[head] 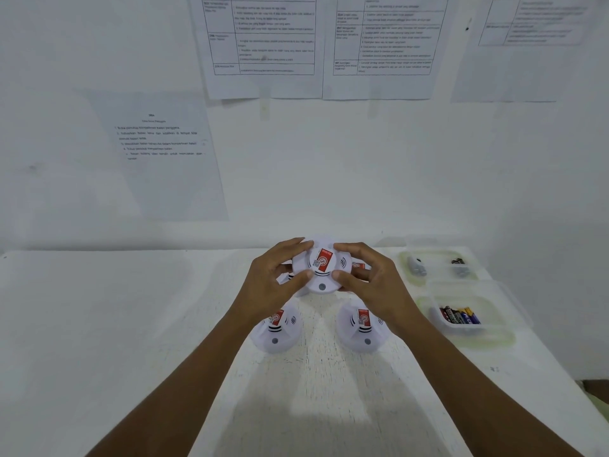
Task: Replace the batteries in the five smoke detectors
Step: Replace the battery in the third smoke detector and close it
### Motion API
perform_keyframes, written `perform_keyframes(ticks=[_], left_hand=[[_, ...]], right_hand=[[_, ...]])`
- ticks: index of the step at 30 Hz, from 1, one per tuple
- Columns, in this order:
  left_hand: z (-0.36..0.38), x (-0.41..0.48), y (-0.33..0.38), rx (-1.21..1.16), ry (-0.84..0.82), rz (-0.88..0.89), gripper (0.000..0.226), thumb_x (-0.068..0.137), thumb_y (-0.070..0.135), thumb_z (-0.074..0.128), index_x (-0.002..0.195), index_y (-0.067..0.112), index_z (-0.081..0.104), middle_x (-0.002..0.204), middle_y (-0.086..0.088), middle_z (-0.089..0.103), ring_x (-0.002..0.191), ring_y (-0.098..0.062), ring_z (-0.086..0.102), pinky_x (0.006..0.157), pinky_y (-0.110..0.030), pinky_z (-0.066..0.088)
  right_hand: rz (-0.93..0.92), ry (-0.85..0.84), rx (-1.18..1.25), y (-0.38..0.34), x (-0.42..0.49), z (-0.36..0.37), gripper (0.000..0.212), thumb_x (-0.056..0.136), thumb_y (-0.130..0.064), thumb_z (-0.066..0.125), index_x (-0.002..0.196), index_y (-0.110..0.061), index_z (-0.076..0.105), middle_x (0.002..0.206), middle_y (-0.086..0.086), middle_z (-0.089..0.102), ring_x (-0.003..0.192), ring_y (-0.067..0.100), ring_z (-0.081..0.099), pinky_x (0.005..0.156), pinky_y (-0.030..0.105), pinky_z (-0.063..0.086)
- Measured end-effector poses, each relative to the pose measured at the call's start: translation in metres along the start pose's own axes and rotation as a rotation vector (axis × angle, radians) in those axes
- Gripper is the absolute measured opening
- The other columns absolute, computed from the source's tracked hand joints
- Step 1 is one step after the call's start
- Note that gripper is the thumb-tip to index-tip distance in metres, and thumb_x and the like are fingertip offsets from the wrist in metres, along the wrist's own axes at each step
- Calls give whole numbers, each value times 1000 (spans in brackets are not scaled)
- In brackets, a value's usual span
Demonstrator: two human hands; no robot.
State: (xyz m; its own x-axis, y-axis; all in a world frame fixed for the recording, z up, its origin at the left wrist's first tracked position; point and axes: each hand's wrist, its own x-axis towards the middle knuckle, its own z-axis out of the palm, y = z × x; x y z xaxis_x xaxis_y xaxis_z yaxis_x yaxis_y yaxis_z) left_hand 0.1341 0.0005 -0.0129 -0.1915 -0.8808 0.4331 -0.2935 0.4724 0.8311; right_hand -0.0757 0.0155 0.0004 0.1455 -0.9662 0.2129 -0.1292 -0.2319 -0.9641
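The left hand (273,282) and right hand (375,285) clamp one smoke detector (322,266) by its rim, unopened; batteries (459,316) wait by the worktop's (131,324) right edge; finished count unclear.

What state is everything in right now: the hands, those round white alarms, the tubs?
Held detector: raised above table, label side up.
Left hand: grips its left rim.
Right hand: grips its right rim.
Front-left detector: lying on table, label up.
Front-right detector: lying on table, label up.
Near tub: holds batteries.
Far tub: holds small blurred items.
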Motion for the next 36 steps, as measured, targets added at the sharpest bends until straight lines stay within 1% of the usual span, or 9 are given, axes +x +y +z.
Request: perform_keyframes(ticks=[4, 7, 10, 15, 20, 23, 27, 30, 36], left_hand=[[0, -5, 1, -5, 4, 14, 46, 79, 34, 68, 123, 35, 55, 133, 9, 56, 115, 2, 56, 88, -12, 49], [0, -10, 2, 4, 8, 19, 47, 80, 32, 69, 124, 31, 55, 132, 11, 55, 115, 1, 56, 89, -12, 49], [-2, -17, 3, 1, 17, 12, 48, 80, 32, 69, 127, 26, 57, 133, 9, 56, 116, -1, 56, 89, -13, 49], [-10, -27, 6, -8, 17, 13, 45, 79, 33, 70, 122, 37, 57, 132, 10, 57, 116, -3, 57, 88, -14, 50], [-19, -34, 5, -9, 25, 9, 44, 79, 33, 69, 121, 40, 55, 130, 14, 56, 115, -2, 58, 87, -13, 50], [-27, -35, 3, -13, 17, 1, 46, 79, 32, 70, 122, 38, 56, 132, 10, 57, 116, -5, 58, 88, -17, 52], [-34, -34, -4, -26, -4, -1, 49, 78, 27, 74, 124, 34, 58, 134, 8, 56, 117, -7, 57, 88, -17, 51], [-39, -33, -10, -22, -3, -3, 50, 79, 23, 76, 126, 27, 59, 134, 7, 57, 118, -9, 57, 89, -20, 52], [-51, -28, -19, -35, -15, -18, 52, 77, 29, 74, 127, 24, 60, 134, 8, 56, 118, -9, 57, 90, -22, 53]], right_hand=[[-9, 4, -11, -2, -5, 1, 38, 84, -15, 76, 120, -24, 66, 113, -8, 69, 94, 21, 72, 79, 42, 62], [-11, 3, -20, -2, -9, 3, 39, 84, -15, 76, 120, -23, 66, 113, -4, 69, 93, 21, 72, 79, 42, 62], [-16, -3, -30, -4, -15, 6, 40, 83, -16, 77, 121, -23, 66, 112, -7, 70, 92, 19, 72, 79, 40, 62], [-19, -27, -24, -6, -22, 15, 43, 83, -14, 77, 124, -22, 64, 115, -5, 70, 93, 16, 72, 82, 37, 61], [-21, -45, -22, -6, -23, 26, 46, 83, -14, 78, 125, -23, 62, 116, -3, 70, 94, 16, 73, 81, 35, 61], [-30, -43, -17, -5, -20, 33, 46, 83, -12, 77, 125, -21, 62, 119, -2, 69, 96, 16, 72, 80, 32, 61], [-26, -55, -8, -2, -16, 40, 45, 84, -12, 77, 125, -23, 62, 120, -4, 68, 96, 13, 72, 76, 26, 59], [-29, -60, -5, -1, -12, 45, 44, 84, -12, 77, 124, -24, 63, 117, -5, 69, 95, 14, 72, 75, 25, 59], [-62, -27, -64, 2, -3, 58, 44, 82, -13, 78, 123, -23, 64, 116, -8, 70, 95, 12, 72, 77, 27, 60]])
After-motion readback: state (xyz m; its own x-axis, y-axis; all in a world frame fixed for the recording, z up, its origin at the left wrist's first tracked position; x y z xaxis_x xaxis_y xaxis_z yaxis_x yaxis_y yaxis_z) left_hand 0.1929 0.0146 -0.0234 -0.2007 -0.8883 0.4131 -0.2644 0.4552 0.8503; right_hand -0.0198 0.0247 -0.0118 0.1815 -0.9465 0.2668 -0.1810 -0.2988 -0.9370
